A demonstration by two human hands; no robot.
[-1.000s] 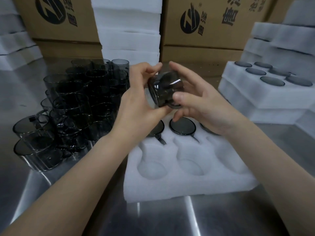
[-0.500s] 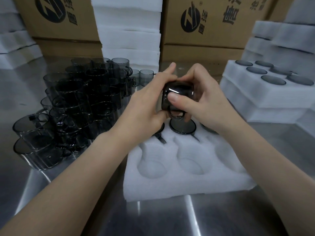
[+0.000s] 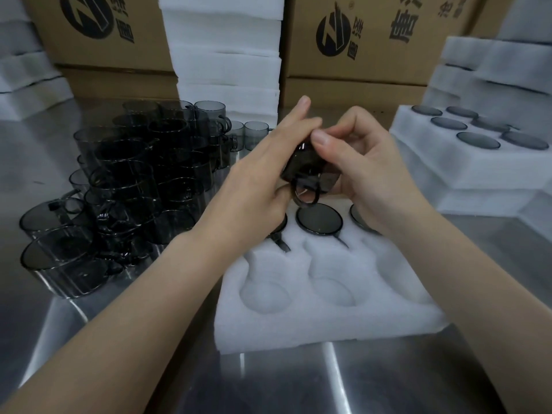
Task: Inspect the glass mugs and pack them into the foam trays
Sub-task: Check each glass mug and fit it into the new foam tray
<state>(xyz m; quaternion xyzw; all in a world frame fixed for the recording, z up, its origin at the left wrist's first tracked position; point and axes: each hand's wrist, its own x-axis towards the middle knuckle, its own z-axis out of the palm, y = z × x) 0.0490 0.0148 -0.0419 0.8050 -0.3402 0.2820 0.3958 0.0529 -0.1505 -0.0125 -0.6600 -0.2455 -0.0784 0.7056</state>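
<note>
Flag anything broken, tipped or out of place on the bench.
Nothing looks broken or spilled. The unpacked mugs on the left are piled loosely in layers; the front ones seem to lean, possibly lens distortion. The left hand and right hand hold one mug above the half-filled tray.

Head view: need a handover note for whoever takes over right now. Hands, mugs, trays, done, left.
Hands: left hand and right hand both hold one glass mug above the near foam tray, handle facing down. It looks mid-inspection.
Near tray: back-row mugs fill three pockets, the outer two partly hidden by the hands. The front pockets in view are empty.
Done: filled foam tray at right shows six mugs.
Left: seat the held mug, then inspect and pack the loose mugs piled at left.
</note>
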